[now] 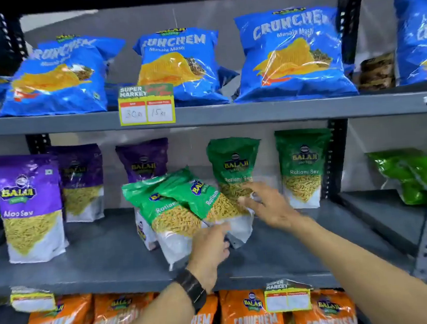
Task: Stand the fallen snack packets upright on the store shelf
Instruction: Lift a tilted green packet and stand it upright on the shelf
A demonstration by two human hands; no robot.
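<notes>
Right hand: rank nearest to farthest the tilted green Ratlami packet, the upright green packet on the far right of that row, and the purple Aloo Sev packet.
From the right hand:
1. Tilted green Ratlami packet, touching its fingers.
2. Upright green packet, just right, behind.
3. Purple Aloo Sev packet, far left.

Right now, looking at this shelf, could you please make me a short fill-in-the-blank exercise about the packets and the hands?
1. The two leaning Ratlami Sev packets are ____ in colour.
2. The watch is on the ____ wrist.
3. The Aloo Sev packet is ____ in colour.
4. The price tag hangs under the ____ Crunchem packets.

Missing words: green; left; purple; blue
</notes>
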